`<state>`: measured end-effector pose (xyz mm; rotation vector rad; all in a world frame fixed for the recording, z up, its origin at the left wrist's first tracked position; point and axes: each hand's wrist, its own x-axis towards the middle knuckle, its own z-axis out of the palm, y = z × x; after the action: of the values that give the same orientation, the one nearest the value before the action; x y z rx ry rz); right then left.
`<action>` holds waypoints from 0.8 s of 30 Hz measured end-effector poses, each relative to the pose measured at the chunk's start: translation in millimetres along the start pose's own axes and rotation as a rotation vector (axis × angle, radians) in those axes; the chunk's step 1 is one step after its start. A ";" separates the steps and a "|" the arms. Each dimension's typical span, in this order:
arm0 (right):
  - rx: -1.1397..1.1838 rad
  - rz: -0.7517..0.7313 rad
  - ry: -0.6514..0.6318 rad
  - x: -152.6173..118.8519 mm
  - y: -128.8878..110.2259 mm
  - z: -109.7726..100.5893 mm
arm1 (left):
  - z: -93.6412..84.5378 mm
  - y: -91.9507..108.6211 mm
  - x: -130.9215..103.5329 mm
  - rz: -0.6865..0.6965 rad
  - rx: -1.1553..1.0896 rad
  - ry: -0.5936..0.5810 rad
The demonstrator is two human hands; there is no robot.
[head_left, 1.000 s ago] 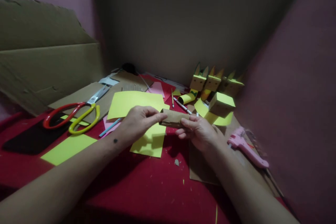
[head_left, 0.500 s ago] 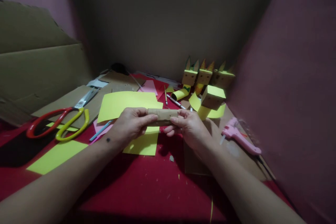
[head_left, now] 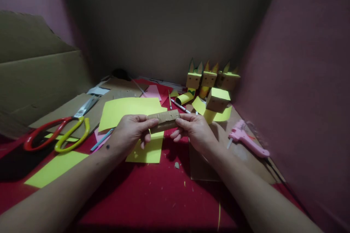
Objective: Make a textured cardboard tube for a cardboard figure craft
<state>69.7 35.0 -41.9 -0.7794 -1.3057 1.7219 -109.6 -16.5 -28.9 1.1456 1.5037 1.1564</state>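
Note:
A small brown cardboard piece (head_left: 164, 119), folded or rolled lengthwise, is held up between both hands over the table. My left hand (head_left: 133, 130) pinches its left end between thumb and fingers. The right end is gripped by my right hand (head_left: 194, 128), thumb on the near face, lower fingers curled beneath. The piece tilts slightly, its right end higher. Below and behind it lie yellow paper sheets (head_left: 128, 108) on the red cloth (head_left: 153, 196).
Scissors (head_left: 71, 125) with red and yellow handles lie left. A pink glue gun (head_left: 247, 139) rests on cardboard at right. Behind stand several cardboard box-headed figures (head_left: 194, 80), pencils (head_left: 170, 100) and a yellow paper tube (head_left: 184, 98). Large cardboard (head_left: 41, 83) leans at far left.
The cardboard piece has turned from nearly level to tilted, right end up, with more of its torn-looking face showing. The whole view has shifted slightly.

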 end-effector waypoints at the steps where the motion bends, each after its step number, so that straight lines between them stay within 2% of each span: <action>1: -0.015 0.005 -0.013 0.0 -0.4 -0.4 | -0.2 -0.2 -0.1 -0.011 0.007 0.001; 5: -0.070 -0.002 -0.048 -0.8 -3.0 -1.7 | -0.9 -0.5 -0.2 -0.001 0.014 -0.010; 8: -0.018 -0.033 -0.089 -1.8 -5.1 -2.6 | -1.3 0.8 -0.4 0.038 -0.006 -0.015; 10: 0.045 0.001 -0.112 -2.4 -6.3 -3.2 | -1.1 1.4 -0.7 0.056 -0.009 -0.016; 13: 0.074 0.086 -0.036 -2.8 -6.6 -2.8 | -0.2 1.7 -1.7 0.088 0.007 -0.024; 16: 0.031 0.121 0.042 -2.4 -4.4 -0.8 | 1.2 2.5 -3.4 0.128 0.033 0.015; 19: -0.007 0.112 0.049 -1.6 -1.5 0.8 | 1.8 4.1 -5.0 0.161 0.041 0.054; 24: -0.011 0.112 0.019 -2.3 -1.9 0.1 | 0.0 5.4 -5.0 0.178 0.039 0.045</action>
<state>71.2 33.1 -40.1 -0.8876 -1.2805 1.7917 -108.0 -20.7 -23.0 1.3093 1.4865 1.2849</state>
